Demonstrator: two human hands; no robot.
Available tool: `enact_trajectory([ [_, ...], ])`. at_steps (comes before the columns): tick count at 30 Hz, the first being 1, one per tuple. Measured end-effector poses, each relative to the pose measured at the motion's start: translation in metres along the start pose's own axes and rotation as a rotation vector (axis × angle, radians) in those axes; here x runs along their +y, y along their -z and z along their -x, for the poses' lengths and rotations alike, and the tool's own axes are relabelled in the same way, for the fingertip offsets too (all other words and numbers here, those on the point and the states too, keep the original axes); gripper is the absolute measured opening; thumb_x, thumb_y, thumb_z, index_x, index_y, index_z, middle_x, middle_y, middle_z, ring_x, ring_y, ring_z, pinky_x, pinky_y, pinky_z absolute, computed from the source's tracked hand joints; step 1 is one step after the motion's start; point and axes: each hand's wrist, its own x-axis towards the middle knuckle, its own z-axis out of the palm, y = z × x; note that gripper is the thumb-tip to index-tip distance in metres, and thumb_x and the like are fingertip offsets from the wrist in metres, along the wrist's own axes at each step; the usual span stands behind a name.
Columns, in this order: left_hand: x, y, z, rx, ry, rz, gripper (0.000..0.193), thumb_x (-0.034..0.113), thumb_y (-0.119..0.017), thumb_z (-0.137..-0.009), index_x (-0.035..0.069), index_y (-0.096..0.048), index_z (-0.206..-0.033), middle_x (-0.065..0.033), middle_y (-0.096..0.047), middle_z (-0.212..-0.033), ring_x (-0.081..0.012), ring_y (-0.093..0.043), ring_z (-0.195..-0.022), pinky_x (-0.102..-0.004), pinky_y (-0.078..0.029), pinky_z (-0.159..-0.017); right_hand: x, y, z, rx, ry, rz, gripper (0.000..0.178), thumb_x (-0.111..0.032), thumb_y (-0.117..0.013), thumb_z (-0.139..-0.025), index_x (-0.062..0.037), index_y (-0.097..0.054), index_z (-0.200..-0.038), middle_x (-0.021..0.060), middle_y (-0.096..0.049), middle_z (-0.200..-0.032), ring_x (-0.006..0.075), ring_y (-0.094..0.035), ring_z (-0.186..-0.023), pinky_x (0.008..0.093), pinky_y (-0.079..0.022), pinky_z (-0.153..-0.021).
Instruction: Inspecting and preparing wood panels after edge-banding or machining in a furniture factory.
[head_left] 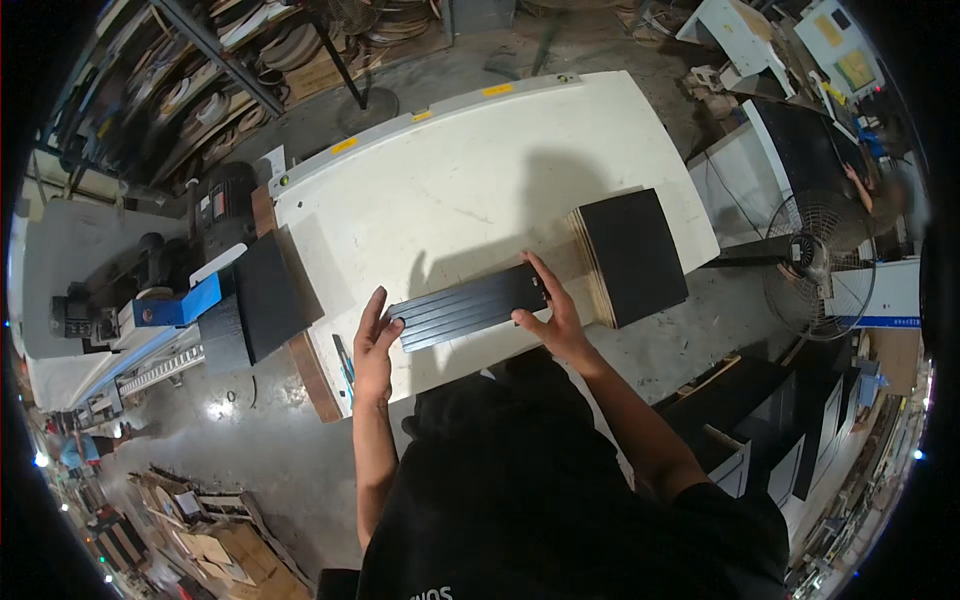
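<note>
Above the near edge of the white worktable (450, 170), I hold a bundle of long, narrow black strips (468, 308), laid side by side and running lengthwise between my hands. My left hand (376, 345) grips its left end, the thumb resting on top near the corner. At the other end, my right hand (556, 318) has its fingers around the far corner and its thumb along the near edge. Just right of that hand sits a stack of black panels (632, 258) with pale, layered edges on its left side.
A long level (425, 118) lies along the table's far edge. Thin tools (345, 365) lie at the near left corner. Dark panels (265, 300) stand left of the table beside a machine (150, 250). A large fan (815, 262) stands to the right, and another person (880, 195) is beyond it.
</note>
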Motion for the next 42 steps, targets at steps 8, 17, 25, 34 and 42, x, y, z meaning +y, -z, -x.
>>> enact_trajectory([
  [8,-0.012,0.059,-0.02,-0.108,-0.096,0.125,0.051,0.007,-0.049,-0.105,0.0,-0.046,-0.155,-0.0185,-0.048,-0.159,-0.0311,-0.046,-0.147,-0.0408,-0.032,-0.124,-0.006,0.0,-0.008,-0.013,-0.172,-0.057,0.083,-0.017,-0.079,-0.093,-0.0056,-0.035,-0.162,0.015,-0.043,-0.162,0.0234,-0.037,-0.15,0.0373,-0.026,-0.124],
  [17,-0.088,0.12,-0.039,-0.032,-0.25,0.388,0.048,0.043,-0.057,-0.105,-0.003,-0.061,-0.118,-0.0208,-0.067,-0.12,-0.0314,-0.063,-0.12,-0.0452,-0.043,-0.114,-0.004,-0.018,-0.013,0.007,-0.204,-0.021,0.084,-0.006,-0.073,-0.095,-0.0096,-0.028,-0.165,0.0092,-0.038,-0.165,0.0223,-0.029,-0.154,0.0362,-0.024,-0.124],
  [25,-0.112,0.102,-0.034,0.021,-0.248,0.119,0.04,0.023,-0.076,-0.097,-0.002,-0.062,-0.126,-0.0154,-0.072,-0.124,-0.0205,-0.065,-0.113,-0.0369,-0.046,-0.106,-0.011,-0.016,-0.011,-0.007,-0.25,-0.061,0.08,-0.01,-0.072,-0.097,-0.0144,-0.029,-0.166,0.0089,-0.035,-0.166,0.0237,-0.029,-0.154,0.0378,-0.022,-0.124],
  [34,0.035,0.191,-0.036,0.204,-0.537,-0.231,0.018,0.021,-0.068,-0.1,0.004,-0.062,-0.103,-0.0076,-0.066,-0.098,-0.0213,-0.063,-0.103,-0.0457,-0.047,-0.108,0.008,-0.013,-0.006,0.039,-0.128,-0.113,0.077,-0.022,-0.072,-0.099,-0.0046,-0.031,-0.162,0.0162,-0.036,-0.16,0.0288,-0.034,-0.149,0.0412,-0.024,-0.123],
  [42,0.138,0.182,-0.132,0.394,-0.409,0.097,0.047,0.044,-0.059,-0.106,0.009,-0.054,-0.137,-0.0135,-0.054,-0.147,-0.0278,-0.055,-0.13,-0.042,-0.045,-0.107,0.021,-0.01,-0.003,0.064,-0.102,-0.107,0.07,-0.026,-0.071,-0.098,-0.0022,-0.038,-0.154,0.0215,-0.04,-0.154,0.0357,-0.037,-0.147,0.0458,-0.029,-0.122],
])
